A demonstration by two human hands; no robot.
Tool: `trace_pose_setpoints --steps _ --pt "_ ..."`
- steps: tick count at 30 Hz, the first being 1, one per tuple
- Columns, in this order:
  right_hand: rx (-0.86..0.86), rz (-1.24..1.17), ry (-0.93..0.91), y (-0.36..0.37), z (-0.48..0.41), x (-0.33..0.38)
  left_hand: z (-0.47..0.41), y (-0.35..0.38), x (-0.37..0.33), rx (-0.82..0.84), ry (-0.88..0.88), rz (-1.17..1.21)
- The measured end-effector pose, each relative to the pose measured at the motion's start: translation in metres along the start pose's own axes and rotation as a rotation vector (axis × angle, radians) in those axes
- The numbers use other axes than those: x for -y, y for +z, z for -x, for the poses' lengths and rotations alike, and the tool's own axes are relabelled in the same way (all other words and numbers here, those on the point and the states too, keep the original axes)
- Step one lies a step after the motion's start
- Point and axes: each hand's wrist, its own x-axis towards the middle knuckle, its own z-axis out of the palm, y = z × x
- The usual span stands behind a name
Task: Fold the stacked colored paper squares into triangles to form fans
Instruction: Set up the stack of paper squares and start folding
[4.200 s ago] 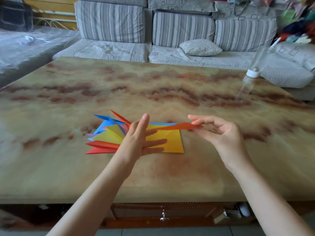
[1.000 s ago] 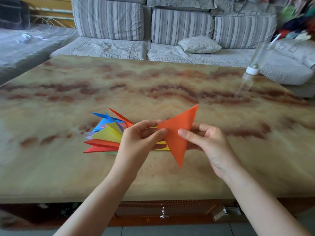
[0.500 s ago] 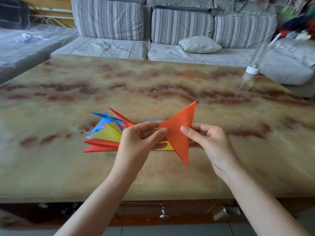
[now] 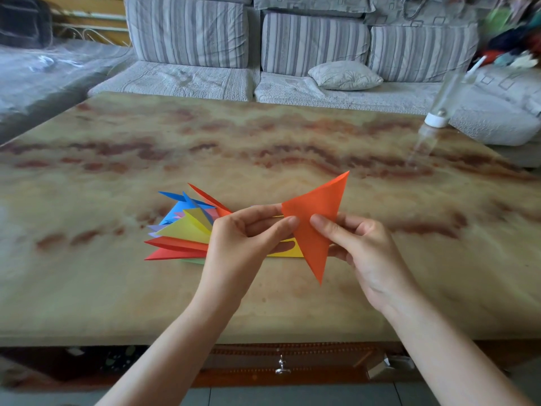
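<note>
- A folded orange triangle (image 4: 319, 206) is held up in the air above the marbled table (image 4: 263, 148), just above the near-centre of the top.
- The left hand (image 4: 240, 247) pinches the triangle's nine o'clock corner, thumb and forefinger closed on the paper.
- The right hand (image 4: 369, 253) pinches the triangle from its three o'clock side, with the thumb on the near face and the fingers behind it.
- One long tip of the triangle points to about one o'clock and the other to about six o'clock.
- A fan of folded triangles (image 4: 181, 232) in blue, yellow, red, lilac and green lies on the table at nine o'clock of the left hand, its points spreading out toward nine and eleven o'clock.
- A yellow sheet (image 4: 295, 253) lies flat on the table under both hands, mostly hidden by them.
- A clear bottle (image 4: 436, 120) with a white collar stands at the table's far right edge, at about two o'clock of the hands.
- A striped sofa with a pale pillow (image 4: 345, 75) runs beyond the table at twelve o'clock.
</note>
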Motion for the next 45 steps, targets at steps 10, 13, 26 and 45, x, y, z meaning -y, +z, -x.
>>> trace_pose_setpoints --steps 10,13,26,45 --pt "0.043 -0.038 0.029 -0.001 -0.0003 0.0015 0.001 -0.0012 -0.0007 -0.016 -0.034 0.023" --pt "0.049 -0.036 0.029 -0.0011 0.0001 0.0018 0.0012 -0.0011 -0.001 -0.033 -0.023 0.015" --pt "0.004 -0.03 -0.007 0.0021 0.0022 0.0006 0.0027 0.0 -0.002 -0.044 -0.027 0.01" --pt "-0.018 0.011 -0.04 0.0024 0.0027 0.0014 0.002 -0.0015 -0.0019 -0.047 -0.058 0.033"
